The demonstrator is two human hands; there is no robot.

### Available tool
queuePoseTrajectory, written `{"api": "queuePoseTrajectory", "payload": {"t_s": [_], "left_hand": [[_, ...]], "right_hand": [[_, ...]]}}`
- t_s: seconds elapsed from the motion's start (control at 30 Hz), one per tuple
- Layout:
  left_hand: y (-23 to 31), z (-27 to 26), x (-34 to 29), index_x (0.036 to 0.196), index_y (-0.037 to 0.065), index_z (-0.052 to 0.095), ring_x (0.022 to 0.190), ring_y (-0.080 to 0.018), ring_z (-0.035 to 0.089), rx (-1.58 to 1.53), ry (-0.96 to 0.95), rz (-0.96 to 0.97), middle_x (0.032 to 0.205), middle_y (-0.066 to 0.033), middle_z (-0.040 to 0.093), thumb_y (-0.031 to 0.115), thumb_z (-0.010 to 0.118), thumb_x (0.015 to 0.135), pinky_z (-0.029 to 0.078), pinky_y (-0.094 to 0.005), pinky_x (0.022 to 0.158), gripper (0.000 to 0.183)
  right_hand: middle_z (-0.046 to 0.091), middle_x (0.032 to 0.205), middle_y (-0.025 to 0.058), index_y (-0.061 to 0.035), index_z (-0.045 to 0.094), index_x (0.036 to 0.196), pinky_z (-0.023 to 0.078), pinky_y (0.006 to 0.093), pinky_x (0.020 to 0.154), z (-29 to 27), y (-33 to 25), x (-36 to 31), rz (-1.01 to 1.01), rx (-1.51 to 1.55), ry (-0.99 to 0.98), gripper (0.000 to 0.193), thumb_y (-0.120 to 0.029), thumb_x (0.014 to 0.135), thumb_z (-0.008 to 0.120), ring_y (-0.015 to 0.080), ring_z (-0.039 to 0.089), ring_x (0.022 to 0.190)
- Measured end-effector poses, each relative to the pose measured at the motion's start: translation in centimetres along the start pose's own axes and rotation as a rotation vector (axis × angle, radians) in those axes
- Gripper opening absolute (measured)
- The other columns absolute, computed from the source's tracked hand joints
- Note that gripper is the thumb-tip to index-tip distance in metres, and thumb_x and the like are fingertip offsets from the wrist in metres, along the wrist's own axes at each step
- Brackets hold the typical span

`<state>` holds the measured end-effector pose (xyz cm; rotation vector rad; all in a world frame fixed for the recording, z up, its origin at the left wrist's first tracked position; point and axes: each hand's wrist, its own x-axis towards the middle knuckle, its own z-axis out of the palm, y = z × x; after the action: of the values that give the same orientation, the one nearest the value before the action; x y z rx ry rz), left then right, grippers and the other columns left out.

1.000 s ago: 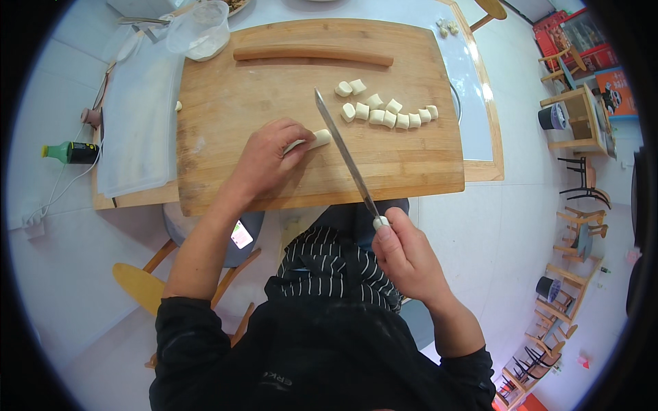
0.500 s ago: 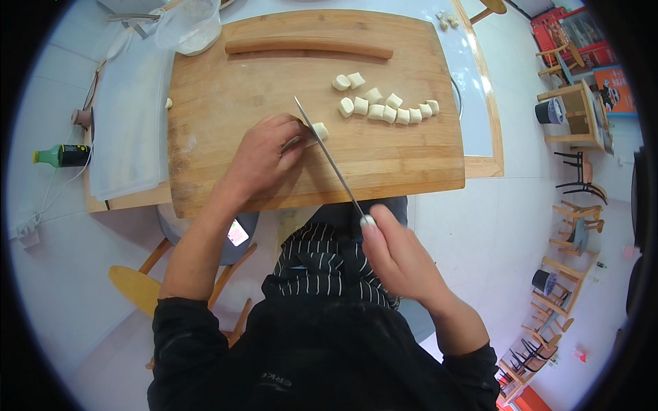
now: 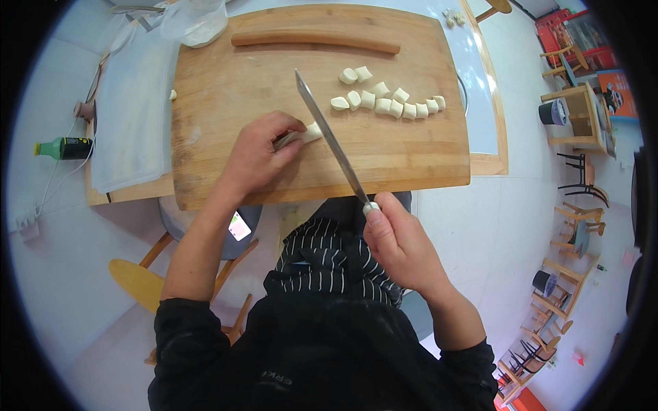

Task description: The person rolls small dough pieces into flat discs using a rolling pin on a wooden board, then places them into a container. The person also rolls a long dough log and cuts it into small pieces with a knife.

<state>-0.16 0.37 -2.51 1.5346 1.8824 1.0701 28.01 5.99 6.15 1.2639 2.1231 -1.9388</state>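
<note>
My left hand (image 3: 257, 152) is closed around a roll of pale dough (image 3: 313, 132), whose cut end pokes out past the fingers; most of the roll is hidden under the hand. In my right hand (image 3: 401, 240) is the pale handle of a knife (image 3: 332, 140). Its long blade slants up and left across the cutting board (image 3: 240, 89), just to the right of the dough's end. Whether blade and dough touch, I cannot tell. Beyond the knife, several cut dough pieces (image 3: 382, 106) lie in a curved row, with a pair (image 3: 348, 75) slightly farther back.
A wooden rolling pin (image 3: 315, 41) lies along the board's far side. Left of the board are a translucent plastic lid or sheet (image 3: 133, 123), a clear tub of white powder (image 3: 199, 31) and a green-capped bottle (image 3: 65, 148). A lit phone (image 3: 238, 226) rests on a chair below.
One more dough piece lies at the left end of the row. The knife blade has tilted, showing more of its flat side. My left hand still grips the dough roll.
</note>
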Motion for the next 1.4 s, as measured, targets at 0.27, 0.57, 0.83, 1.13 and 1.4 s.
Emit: {"api": "queuePoseTrajectory", "payload": {"t_s": [0.27,0.57,0.83,1.13,1.4], "left_hand": [[-0.2,0.1,0.0,0.102,0.002,0.072,0.099,-0.0373,0.069,0.042,-0.022,0.05,0.104,-0.0158,0.071,0.008,0.072,0.086,0.056,-0.0433,0.087,0.017],[0.0,0.1,-0.4,0.106,0.001,0.072,0.097,-0.0305,0.067,0.04,0.022,0.096,0.104,-0.0138,0.07,0.006,0.074,0.088,0.055,-0.0378,0.087,0.019],[-0.8,-0.6,-2.3,0.108,0.001,0.07,0.085,-0.0183,0.065,-0.052,0.044,0.013,0.101,-0.0092,0.068,0.004,0.075,0.09,0.055,-0.0311,0.077,0.019],[-0.7,-0.4,-2.1,0.102,0.0,0.07,0.09,-0.0346,0.068,-0.02,0.041,0.014,0.1,-0.0149,0.069,0.005,0.072,0.085,0.056,-0.0404,0.078,0.017],[-1.2,-0.1,-1.9,0.107,0.0,0.071,0.087,-0.0272,0.064,0.08,0.044,0.113,0.097,-0.0128,0.065,0.004,0.074,0.086,0.053,-0.0352,0.078,0.022]], "right_hand": [[0.062,0.079,0.0298,-0.0001,0.046,0.107,0.045,0.0549,0.068,0.7,0.1,-1.1,-0.024,-0.094,-0.02,0.028,-0.027,0.114,0.047,0.0551,0.059,0.079],[0.063,0.08,0.03,0.0011,0.047,0.109,0.045,0.0573,0.071,1.5,-0.6,4.1,-0.135,-0.194,0.095,0.029,-0.027,0.114,0.047,0.057,0.06,0.083],[0.051,0.068,-0.0009,-0.006,0.048,0.099,0.041,0.0273,0.055,0.5,0.2,0.6,-0.106,-0.049,0.072,0.027,-0.026,0.116,0.045,0.0078,0.047,0.06],[0.059,0.074,0.0208,-0.0013,0.045,0.105,0.044,0.0483,0.064,1.8,-0.2,-0.4,-0.083,-0.12,-0.042,0.028,-0.028,0.114,0.047,0.0411,0.058,0.071],[0.064,0.082,0.0311,0.0012,0.048,0.107,0.044,0.0579,0.07,2.3,-1.1,2.2,-0.103,-0.195,0.0,0.03,-0.028,0.113,0.047,0.055,0.06,0.081]]}}
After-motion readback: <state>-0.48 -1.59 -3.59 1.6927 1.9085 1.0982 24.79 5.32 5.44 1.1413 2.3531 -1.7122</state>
